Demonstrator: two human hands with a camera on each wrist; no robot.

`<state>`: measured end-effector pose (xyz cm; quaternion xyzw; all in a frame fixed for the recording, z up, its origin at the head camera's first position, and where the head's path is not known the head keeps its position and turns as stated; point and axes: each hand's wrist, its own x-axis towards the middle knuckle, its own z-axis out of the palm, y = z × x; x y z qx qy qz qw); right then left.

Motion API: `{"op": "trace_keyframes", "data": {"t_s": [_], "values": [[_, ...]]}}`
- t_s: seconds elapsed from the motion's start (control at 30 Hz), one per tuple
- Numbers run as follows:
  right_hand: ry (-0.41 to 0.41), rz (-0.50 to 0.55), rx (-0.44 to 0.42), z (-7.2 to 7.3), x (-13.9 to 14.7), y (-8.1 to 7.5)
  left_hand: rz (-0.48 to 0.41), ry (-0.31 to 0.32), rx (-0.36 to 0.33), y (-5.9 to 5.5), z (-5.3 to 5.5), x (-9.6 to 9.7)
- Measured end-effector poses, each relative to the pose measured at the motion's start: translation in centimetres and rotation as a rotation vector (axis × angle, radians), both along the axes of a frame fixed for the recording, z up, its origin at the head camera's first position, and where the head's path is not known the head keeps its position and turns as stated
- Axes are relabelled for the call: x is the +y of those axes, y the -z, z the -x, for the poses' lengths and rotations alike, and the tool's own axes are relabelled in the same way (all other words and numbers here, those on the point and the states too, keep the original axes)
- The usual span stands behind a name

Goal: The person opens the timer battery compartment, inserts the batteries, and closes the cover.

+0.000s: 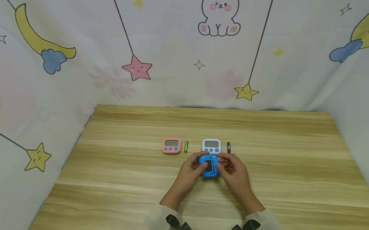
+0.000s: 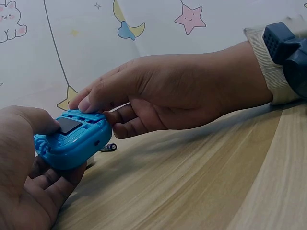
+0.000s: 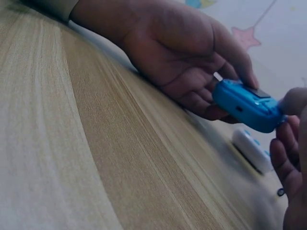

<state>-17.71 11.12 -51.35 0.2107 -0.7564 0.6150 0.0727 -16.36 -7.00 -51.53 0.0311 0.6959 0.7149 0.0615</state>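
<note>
Both hands hold a blue timer above the table, its back with a dark rectangular patch facing up. My left hand grips its left side, thumb on the back and fingers underneath, as the left wrist view shows. With thumb and fingertips my right hand pinches the right edge, by a slotted part of the back. A small pale tab juts from the timer's far end in the right wrist view. Just beyond the hands lies a white timer with blue buttons, screen up.
A pink timer lies to the left on the wooden table, with a green battery beside it. A dark battery lies right of the white timer. A printed white cloth surrounds the table's back and sides.
</note>
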Motion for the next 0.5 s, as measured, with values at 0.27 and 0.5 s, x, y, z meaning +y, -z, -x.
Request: {"op": "trace_keyframes", "data": {"t_s": [0.27, 0.5], "values": [[0.017, -0.034, -0.006, 0.0, -0.2, 0.0, -0.021, 0.002, 0.0, 0.3, 0.2, -0.1], [0.017, -0.126, -0.098, 1.0, 0.2, 3.1, -0.025, 0.0, 0.001, 0.6, 0.2, -0.2]]}}
